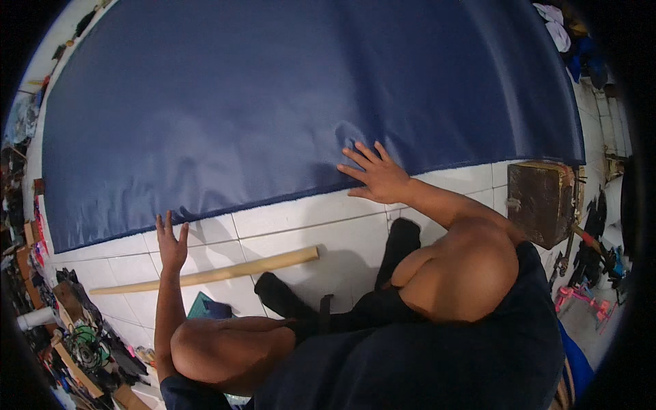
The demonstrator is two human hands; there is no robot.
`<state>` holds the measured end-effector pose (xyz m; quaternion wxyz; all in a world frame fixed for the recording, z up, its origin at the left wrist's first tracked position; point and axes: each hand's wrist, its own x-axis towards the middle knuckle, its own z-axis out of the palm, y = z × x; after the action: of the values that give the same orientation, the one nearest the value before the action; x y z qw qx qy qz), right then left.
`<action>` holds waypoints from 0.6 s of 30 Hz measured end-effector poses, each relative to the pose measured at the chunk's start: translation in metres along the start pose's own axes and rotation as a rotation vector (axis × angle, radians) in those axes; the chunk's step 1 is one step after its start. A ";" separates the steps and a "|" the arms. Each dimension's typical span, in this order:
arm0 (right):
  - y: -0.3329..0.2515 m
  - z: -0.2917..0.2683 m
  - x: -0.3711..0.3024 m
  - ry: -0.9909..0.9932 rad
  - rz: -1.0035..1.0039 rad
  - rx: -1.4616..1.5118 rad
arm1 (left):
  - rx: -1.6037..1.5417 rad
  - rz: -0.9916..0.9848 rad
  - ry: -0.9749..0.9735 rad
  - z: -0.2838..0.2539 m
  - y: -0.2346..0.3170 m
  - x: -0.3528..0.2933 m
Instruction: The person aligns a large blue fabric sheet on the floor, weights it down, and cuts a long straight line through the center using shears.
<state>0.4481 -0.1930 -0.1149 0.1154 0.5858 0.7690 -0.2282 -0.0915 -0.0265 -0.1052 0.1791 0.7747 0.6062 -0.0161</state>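
A large sheet of dark blue, leather-like material [273, 96] lies spread over the white tiled floor, its near edge running across in front of me. My right hand [376, 172] rests on the sheet just inside that edge, fingers spread and palm down, with small wrinkles beside the fingertips. At the left, my left hand [172, 242] is open too; its fingertips reach the sheet's edge near a small pucker, while the rest of the hand is over the tiles. Neither hand holds anything.
A long pale tapered roll or stick [212, 275] lies between my left arm and feet. Under my left knee is a green and blue item [208, 307]. A worn brown box [540, 201] stands by the sheet's right corner. Clutter [89, 342] lines the left side; a pink object [581, 304] lies right.
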 end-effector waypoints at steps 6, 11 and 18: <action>0.016 0.011 -0.011 0.085 -0.042 0.004 | -0.005 -0.195 0.014 0.036 -0.054 0.003; 0.021 0.011 -0.041 0.145 0.107 0.066 | -0.025 -0.226 -0.122 0.045 -0.066 0.024; 0.025 -0.123 -0.005 0.090 -0.100 -0.047 | -0.013 -0.902 0.493 0.026 -0.085 -0.051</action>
<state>0.4841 -0.1322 -0.0106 0.0832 0.5535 0.8069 -0.1890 -0.1802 -0.0649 -0.1389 0.0107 0.4160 0.9043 0.0954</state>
